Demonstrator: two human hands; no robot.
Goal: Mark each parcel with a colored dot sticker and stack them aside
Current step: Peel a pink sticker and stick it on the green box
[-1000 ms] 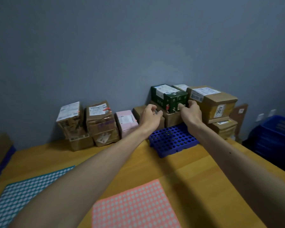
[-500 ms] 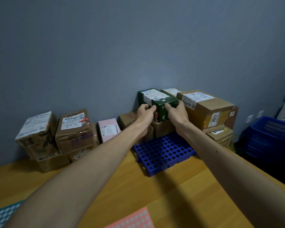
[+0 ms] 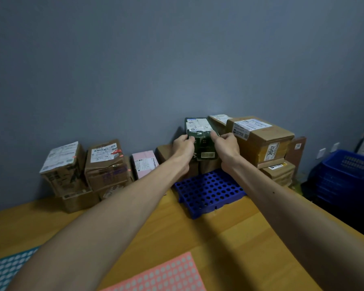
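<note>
**A:** What is seen nearest?

**B:** A pink sticker sheet [image 3: 162, 276] is laid on the wooden table [image 3: 240, 248] at six o'clock. A teal sticker sheet [image 3: 6, 267] is cut off by the frame at eight o'clock. Neither is touched.

**A:** And beyond them?

**B:** A blue perforated tray [image 3: 208, 192] is set past the table's middle, at about one o'clock. Just behind it, at twelve o'clock, the green parcel [image 3: 202, 143] is clasped from both sides. Its left edge is gripped by the left hand [image 3: 183, 147] and its right edge by the right hand [image 3: 227, 147], with fingers curled round the box. It is perched on brown parcels [image 3: 209, 168] by the wall. Whether it is lifted clear of them cannot be told.

**A:** What is placed round it?

**B:** A large brown parcel [image 3: 261, 139] is set close at two o'clock and a pink parcel [image 3: 144, 163] at eleven o'clock. A labelled pile [image 3: 82, 164] is stacked at ten o'clock, and small red marks are made out on it. A blue crate [image 3: 349, 171] is seen at three o'clock, off the table.

**A:** Which step is judged to be in hand?

**B:** The fetching of one parcel for marking. No dot is seen on its visible faces, so the sticker is taken as not yet applied.

**A:** What is called for next?

**B:** The box is to be drawn toward six o'clock, over the tray, without the neighbour at two o'clock being dragged along. One hand is then to be freed so that a dot can be peeled from a sheet.
</note>
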